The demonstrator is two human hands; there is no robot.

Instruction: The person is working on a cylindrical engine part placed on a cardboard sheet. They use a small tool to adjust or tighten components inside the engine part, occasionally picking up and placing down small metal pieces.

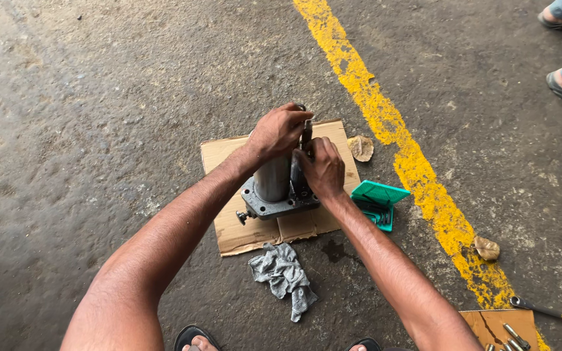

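Both hands gripping: left hand (280,132) closed on top of the metal cylinder assembly (274,188), right hand (321,169) on its side lever (306,133). Risk: assembly tips off the cardboard (229,156) edge; greasy grip could slip.

The right side of the metal pump body (274,188) is hemmed by a green hex-key case (377,203); the near side is blocked by a grey rag (284,273). Bare concrete (86,130), apparently unobstructed, is offered leftward.
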